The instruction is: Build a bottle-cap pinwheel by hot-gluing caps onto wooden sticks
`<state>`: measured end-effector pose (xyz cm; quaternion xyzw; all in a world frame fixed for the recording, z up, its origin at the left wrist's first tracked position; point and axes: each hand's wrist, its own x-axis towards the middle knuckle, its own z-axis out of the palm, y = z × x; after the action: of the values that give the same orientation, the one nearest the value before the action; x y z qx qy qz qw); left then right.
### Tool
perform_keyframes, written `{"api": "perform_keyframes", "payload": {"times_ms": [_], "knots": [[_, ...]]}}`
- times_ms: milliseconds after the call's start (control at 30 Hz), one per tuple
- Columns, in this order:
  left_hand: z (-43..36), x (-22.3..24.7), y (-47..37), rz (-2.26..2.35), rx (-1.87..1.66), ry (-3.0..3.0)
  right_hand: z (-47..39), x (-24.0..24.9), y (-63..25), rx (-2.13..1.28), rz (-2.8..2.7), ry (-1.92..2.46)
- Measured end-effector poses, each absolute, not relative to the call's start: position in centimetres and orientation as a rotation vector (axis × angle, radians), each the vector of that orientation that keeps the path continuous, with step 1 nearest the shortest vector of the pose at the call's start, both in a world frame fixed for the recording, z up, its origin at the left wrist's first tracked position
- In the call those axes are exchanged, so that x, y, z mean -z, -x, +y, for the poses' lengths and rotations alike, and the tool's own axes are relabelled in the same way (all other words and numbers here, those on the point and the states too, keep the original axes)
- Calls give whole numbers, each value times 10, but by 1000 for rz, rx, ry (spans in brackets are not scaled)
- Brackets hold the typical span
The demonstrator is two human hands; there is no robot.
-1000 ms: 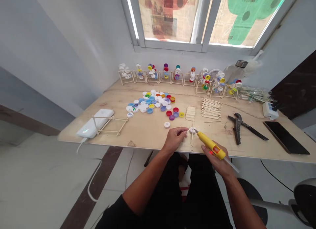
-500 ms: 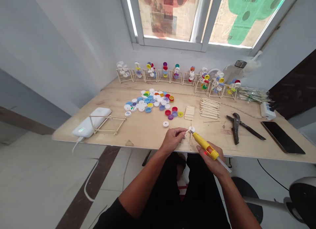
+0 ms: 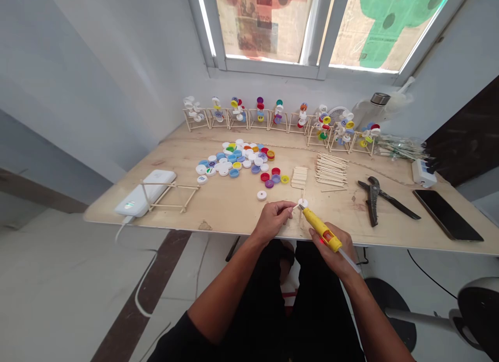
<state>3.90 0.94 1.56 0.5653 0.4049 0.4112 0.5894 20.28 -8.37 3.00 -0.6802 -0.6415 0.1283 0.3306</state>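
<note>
My right hand [image 3: 336, 247] is closed around a yellow hot glue gun [image 3: 322, 228], with a clear glue stick [image 3: 349, 260] poking out of its back end. The gun's nozzle points at a white bottle cap [image 3: 303, 202] that has thin wooden sticks at it, near the table's front edge. Between the fingertips of my left hand [image 3: 274, 219] is a short wooden stick [image 3: 296, 205], its far end at the cap and close to the nozzle. Whether the nozzle touches the stick or the cap is too small to tell. A single white cap [image 3: 262, 195] lies just beyond my left hand.
Loose coloured bottle caps [image 3: 234, 158], short sticks [image 3: 299, 178] and long sticks [image 3: 331, 170] lie ahead. Left are a stick frame [image 3: 183, 208] and a white power bank [image 3: 146, 193]; right, pliers [image 3: 373, 201] and a phone [image 3: 448, 215]. Finished-looking cap-and-stick models [image 3: 260, 115] line the back.
The glue gun and my right hand have shifted very slightly left. My left hand holds the stick in nearly the same place.
</note>
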Motion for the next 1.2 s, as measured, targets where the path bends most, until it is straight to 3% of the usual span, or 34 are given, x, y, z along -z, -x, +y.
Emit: {"api": "perform_keyframes", "payload": {"times_ms": [1200], "knots": [[9,-14,-37,921,-939,-1331,-82,-28,-204,-190,-1658,1807]]}}
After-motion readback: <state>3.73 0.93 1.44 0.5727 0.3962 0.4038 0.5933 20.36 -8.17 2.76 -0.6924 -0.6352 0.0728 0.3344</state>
